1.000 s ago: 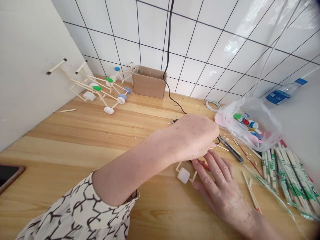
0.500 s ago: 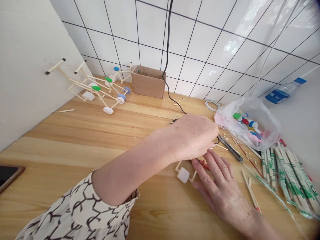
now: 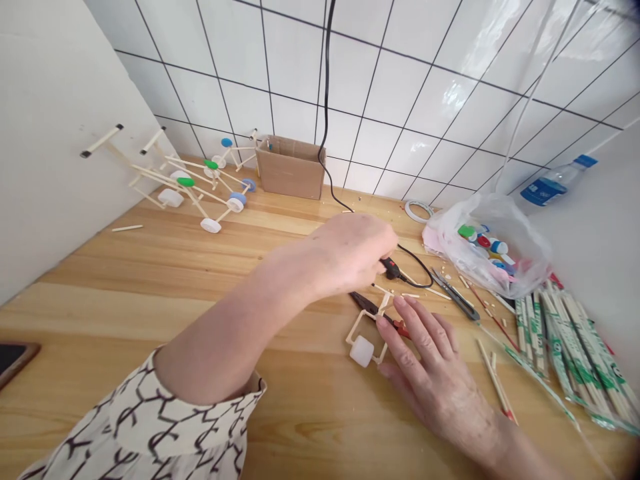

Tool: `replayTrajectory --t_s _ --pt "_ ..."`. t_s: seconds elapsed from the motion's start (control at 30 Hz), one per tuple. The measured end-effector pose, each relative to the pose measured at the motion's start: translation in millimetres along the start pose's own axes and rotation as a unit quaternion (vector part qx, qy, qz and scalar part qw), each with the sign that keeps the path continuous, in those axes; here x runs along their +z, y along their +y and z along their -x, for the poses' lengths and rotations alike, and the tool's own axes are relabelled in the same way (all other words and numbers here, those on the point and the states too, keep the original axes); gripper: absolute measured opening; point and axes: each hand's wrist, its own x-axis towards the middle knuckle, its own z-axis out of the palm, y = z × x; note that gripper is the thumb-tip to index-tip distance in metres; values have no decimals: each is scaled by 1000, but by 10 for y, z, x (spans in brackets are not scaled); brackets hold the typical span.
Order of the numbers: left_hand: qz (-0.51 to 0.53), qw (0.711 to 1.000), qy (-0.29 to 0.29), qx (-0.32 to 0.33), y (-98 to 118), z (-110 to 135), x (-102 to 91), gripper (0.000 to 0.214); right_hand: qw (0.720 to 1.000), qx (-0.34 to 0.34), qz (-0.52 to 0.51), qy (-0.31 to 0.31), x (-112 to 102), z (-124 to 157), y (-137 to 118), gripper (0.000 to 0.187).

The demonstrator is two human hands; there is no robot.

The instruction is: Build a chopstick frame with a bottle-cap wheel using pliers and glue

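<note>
My left hand is closed round a dark corded tool; only the tool's end shows past the fingers, with its black cable running up the tiled wall. My right hand lies flat on the wooden counter, fingers stretched out and resting on a small frame of wooden sticks. A white bottle cap is fixed to that frame's near side. Red-handled pliers lie under the frame and my fingertips.
A cardboard box stands by the wall. Stick-and-cap models sit at the back left. A plastic bag of coloured caps, scissors, a tape roll, wrapped chopsticks and a bottle are on the right. A phone's corner shows at left.
My left hand has drawn back to the left with the tool, uncovering the stick frame and pliers. My right hand has stayed flat on the frame. The view has shifted slightly.
</note>
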Motion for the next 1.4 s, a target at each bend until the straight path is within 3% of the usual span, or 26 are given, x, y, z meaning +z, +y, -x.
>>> replayTrajectory --t_s 0.17,0.33,0.5,0.77,0.93,1.2,1.4 --pt "-6 997 -59 -50 -310 147 188 19 1000 3 2 7 -7 -19 -7 41" --pt "-48 980 -157 -110 -549 262 378 26 1000 4 17 15 -17 -34 -16 38" --pt "-59 968 -199 -137 -555 230 400 21 1000 5 10 1 -15 -14 -11 39" --pt "-55 968 -221 -102 -523 209 407 18 1000 1 15 7 -19 -21 -5 37" --pt "-27 975 -205 -80 -423 197 376 19 1000 -1 9 7 -17 -28 -9 37" --pt "186 981 -64 -3 -281 179 471 28 1000 -7 14 8 -27 -50 -2 35" --pt "254 966 -11 49 -220 150 574 18 999 -19 34 9 -40 -70 4 34"
